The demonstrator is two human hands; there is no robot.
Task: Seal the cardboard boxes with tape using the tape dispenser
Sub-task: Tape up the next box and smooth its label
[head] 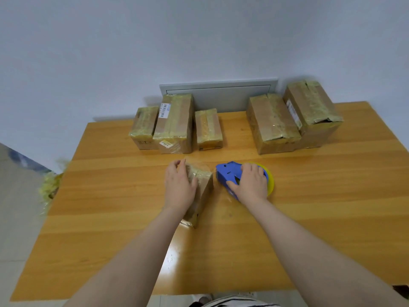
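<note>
The left hand (pixel 179 187) grasps the small box (pixel 204 191) at mid-table (pixel 309 207), fingers curled over its top. Just beside it, the right hand (pixel 251 182) grips the blue tape dispenser (pixel 225 173).

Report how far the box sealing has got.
Done: the five back boxes already wear tape. In hand: the left hand holds the small box, tape showing on top, while the right hand grips the tape dispenser beside it. Left: likely finishing that box's seal.

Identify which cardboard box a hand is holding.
The small box nearest the person, gripped by the left hand; the other five boxes stand untouched along the far edge.
</note>
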